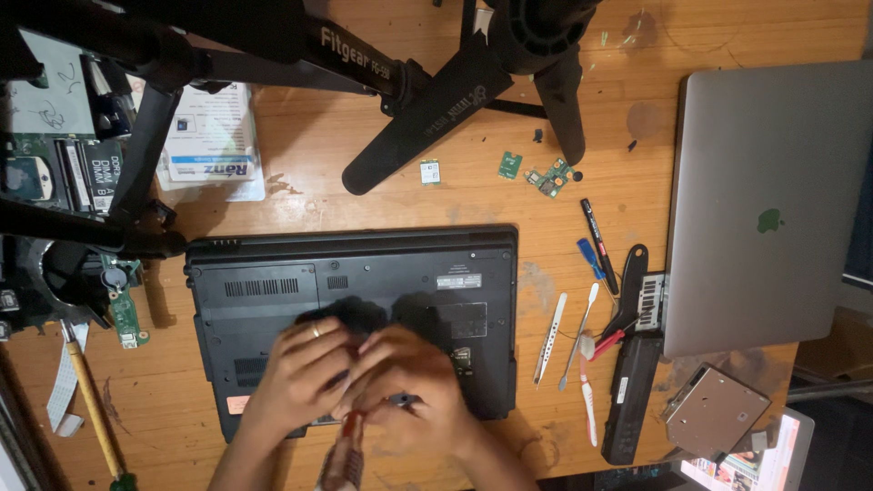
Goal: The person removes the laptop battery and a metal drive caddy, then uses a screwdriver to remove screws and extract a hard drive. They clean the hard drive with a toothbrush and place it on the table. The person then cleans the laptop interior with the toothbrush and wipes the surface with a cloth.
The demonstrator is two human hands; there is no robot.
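Down near the bottom edge, the left hand rests curled and blurred on the matte black plastic underside of an upturned laptop, a ring on one finger, though I cannot tell whether it grips anything. Touching it, the right hand closes around a screwdriver with a clear, red-tipped handle, over the laptop's near edge at the centre of the scuffed wooden table. To the right lie slim metal tweezers, a long black battery and a smooth silver closed laptop.
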